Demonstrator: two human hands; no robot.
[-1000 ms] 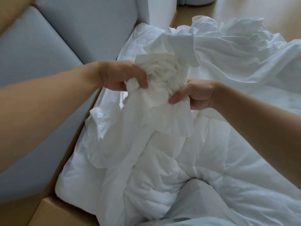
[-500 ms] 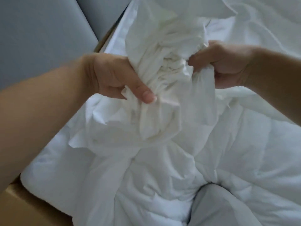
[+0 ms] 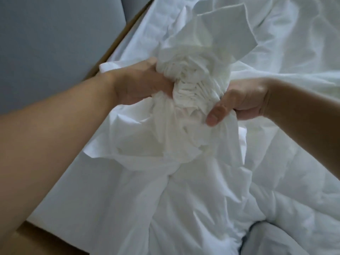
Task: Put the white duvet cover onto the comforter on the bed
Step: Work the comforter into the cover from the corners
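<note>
The white duvet cover (image 3: 191,83) is gathered into a tight bunch of folds and held up over the quilted comforter (image 3: 276,190) on the bed, with loose cloth trailing down onto it. The left grip (image 3: 139,85) clenches the bunch from its left side, fingers buried in fabric. The right grip (image 3: 241,102) clasps it from the right, thumb pressed on the folds. A wooden bed frame (image 3: 117,43) and a grey padded panel (image 3: 55,43) lie to the left.
</note>
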